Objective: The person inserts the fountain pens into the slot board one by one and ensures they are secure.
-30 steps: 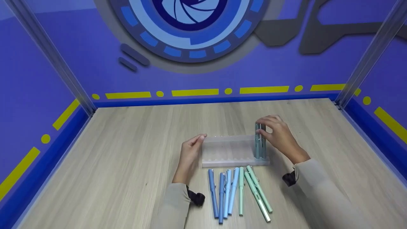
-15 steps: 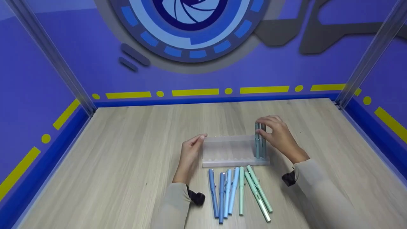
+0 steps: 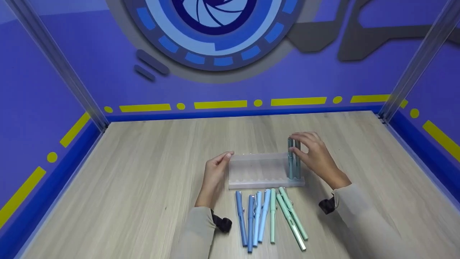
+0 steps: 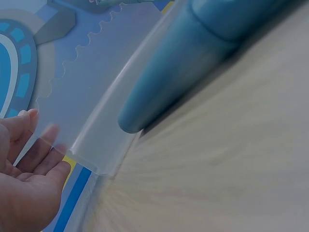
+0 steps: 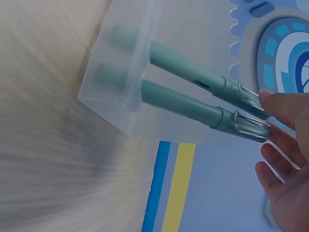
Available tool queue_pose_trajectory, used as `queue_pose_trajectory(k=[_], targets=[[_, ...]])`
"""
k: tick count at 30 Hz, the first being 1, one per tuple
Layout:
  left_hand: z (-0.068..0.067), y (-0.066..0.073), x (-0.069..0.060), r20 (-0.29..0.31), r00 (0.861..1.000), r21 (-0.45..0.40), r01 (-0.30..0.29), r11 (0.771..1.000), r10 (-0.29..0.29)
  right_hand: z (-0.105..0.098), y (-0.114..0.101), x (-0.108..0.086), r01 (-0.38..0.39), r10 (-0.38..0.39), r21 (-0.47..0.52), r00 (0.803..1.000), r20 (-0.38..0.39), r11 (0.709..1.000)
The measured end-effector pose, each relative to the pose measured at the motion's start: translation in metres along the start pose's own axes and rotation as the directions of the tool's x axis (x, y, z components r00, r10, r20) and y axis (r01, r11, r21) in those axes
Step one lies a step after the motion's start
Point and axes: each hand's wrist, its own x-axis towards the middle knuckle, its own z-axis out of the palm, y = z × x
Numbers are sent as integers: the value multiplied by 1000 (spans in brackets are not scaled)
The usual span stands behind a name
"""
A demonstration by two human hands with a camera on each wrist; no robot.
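Note:
A translucent pen rack (image 3: pixel 259 171) with a notched top edge stands on the table. My left hand (image 3: pixel 214 174) holds its left end; in the left wrist view, fingers (image 4: pixel 41 152) show through the clear panel. Two grey-green pens stand in the rack's right end, clips up. My right hand (image 3: pixel 318 154) pinches the top of the inner pen (image 5: pixel 183 67) between thumb and fingers. Its index finger lies close to the cap of the outer pen (image 5: pixel 188 108); whether it touches is hard to tell.
In front of the rack lie several pens: dark blue pens (image 3: pixel 240 219), light blue pens (image 3: pixel 264 216) and mint green pens (image 3: pixel 272 216). The wooden table (image 3: pixel 143 172) is bounded by blue printed walls (image 3: pixel 90 64) at the back and sides.
Almost nothing moves. The inner pen's top tilts very slightly left, and my right hand shifts a little with it. My left hand stays at the rack's end.

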Motion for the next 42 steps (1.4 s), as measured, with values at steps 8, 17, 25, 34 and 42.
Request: queue_pose_trajectory(k=[8, 17, 25, 34, 42], targets=[[0, 1, 0, -1, 1000, -3, 11, 1000, -11, 1, -11, -12, 85, -85, 9, 995, -54, 996], [0, 0, -1, -4, 1000, -6, -17, 1000, 17, 3, -18, -31, 96, -95, 82, 995, -11, 992], [0, -1, 0, 1, 1000, 1, -19, 1000, 19, 7, -24, -52, -123, 94, 159, 980, 177, 980], [0, 1, -1, -5, 1000, 13, -7, 1000, 7, 6, -26, -64, -269, 191, 170, 909, 370, 948], [0, 1, -2, -3, 1000, 11, 2, 1000, -2, 5, -28, -71, -357, 246, 146, 835, 492, 923]])
